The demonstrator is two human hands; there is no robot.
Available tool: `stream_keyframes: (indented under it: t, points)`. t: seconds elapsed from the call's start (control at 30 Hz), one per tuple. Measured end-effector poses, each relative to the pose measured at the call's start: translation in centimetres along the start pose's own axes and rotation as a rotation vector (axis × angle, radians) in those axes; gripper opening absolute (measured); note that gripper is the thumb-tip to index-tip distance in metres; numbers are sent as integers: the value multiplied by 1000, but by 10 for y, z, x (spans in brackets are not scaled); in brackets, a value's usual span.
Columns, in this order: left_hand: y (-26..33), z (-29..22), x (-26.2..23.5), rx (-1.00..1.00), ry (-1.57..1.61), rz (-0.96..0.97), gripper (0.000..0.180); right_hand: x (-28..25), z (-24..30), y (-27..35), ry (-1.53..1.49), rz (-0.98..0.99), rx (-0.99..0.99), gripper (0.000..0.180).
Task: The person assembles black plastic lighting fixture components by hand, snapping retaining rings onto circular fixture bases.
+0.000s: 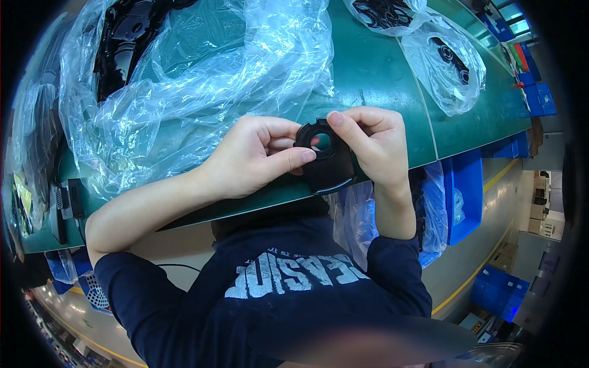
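Note:
Between my two hands is a black plastic part [331, 168] with a round ring at its upper end and a wider, curved lower end. It is held up just over the table's front edge. My left hand [264, 150] pinches the ring's left side, thumb in front and fingers behind. On the ring's upper right, my right hand [371, 138] grips with thumb and bent fingers. Part of the right fingers is hidden behind the thumb. Green tabletop shows through the ring's hole.
A large clear plastic bag [202, 116] with black moulded parts [132, 30] covers the green table's [368, 80] left side. Clear bags with black parts [453, 58] lie at the far right. A blue bin [463, 196] stands below the right edge. A small black device [70, 199] sits at left.

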State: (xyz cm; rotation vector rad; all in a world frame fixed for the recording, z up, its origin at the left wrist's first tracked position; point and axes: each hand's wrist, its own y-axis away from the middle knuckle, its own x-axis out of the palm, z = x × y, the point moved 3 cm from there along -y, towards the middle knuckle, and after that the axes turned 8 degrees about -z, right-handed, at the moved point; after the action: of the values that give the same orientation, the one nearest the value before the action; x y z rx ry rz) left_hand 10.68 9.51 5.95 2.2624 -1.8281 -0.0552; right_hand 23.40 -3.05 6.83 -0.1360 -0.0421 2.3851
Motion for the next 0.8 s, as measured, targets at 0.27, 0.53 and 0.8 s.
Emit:
stream_keyframes:
  t: [0.27, 0.53, 0.8]
  points:
    - [-2, 2, -3, 33, 175, -112, 31, 6, -8, 5, -178, -78, -89, 36]
    - [-1, -2, 0, 46, 172, -73, 33, 2, -3, 3, -148, -54, -81, 38]
    - [1, 0, -1, 41, 160, -47, 36, 9, -12, 12, -260, 97, 42, 38]
